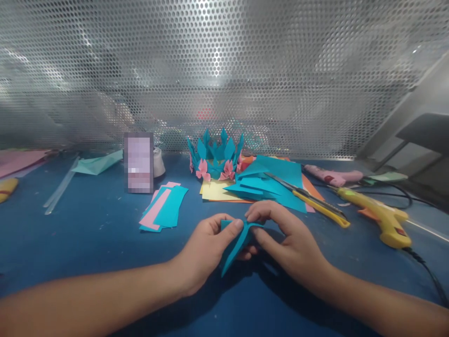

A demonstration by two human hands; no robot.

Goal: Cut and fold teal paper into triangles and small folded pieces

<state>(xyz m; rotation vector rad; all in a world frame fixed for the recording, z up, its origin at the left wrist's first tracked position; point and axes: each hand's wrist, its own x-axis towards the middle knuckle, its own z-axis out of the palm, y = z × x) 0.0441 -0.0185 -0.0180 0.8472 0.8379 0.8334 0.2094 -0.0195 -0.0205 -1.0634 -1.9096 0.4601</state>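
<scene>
A folded piece of blue paper [235, 248] is held between both hands above the blue table, its pointed end hanging down to the left. My left hand [210, 248] is closed on its left side, the thumb lying along the fold. Finger and thumb of my right hand [286, 234] pinch the right flap near the top. Some fingertips are hidden behind the paper. Beyond the hands stands a blue folded-paper crown [215, 154] with pink paper flowers along its base. To its right lies a pile of blue sheets [270, 182].
A yellow cutter knife [322, 208] rests across the sheets. Farther right are a yellow glue gun [386, 217] with a cord and a pink glue gun [333, 176]. Blue and pink strips [170, 206] lie left, near a blurred-out panel [139, 161]. Perforated metal [217, 61] closes off the back.
</scene>
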